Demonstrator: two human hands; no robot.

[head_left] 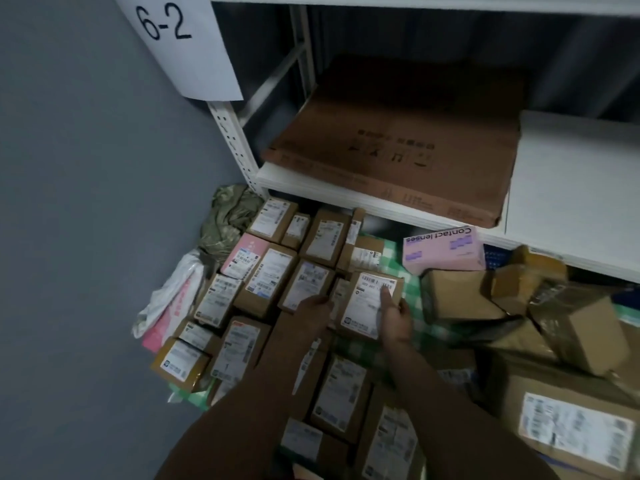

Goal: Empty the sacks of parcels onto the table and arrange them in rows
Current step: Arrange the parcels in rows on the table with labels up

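A brown cardboard parcel (363, 306) with a white shipping label lies on the green checked cloth (405, 271). My left hand (313, 306) grips its left edge. My right hand (396, 317) grips its right edge, with the index finger laid across the label. To the left, several labelled parcels (266, 275) lie side by side in rows, label up, and more rows (341, 393) run under my forearms. An unsorted heap of brown parcels (457, 296) sits at the right. A crumpled green sack (228, 220) lies at the back left.
A pink "Contact lenses" box (443, 251) lies behind the held parcel. A white shelf (571, 174) overhangs the cloth and carries a large flat carton (398, 140). A white and pink plastic bag (173, 296) leans against the grey wall at the left. A "6-2" sign (173, 39) hangs above.
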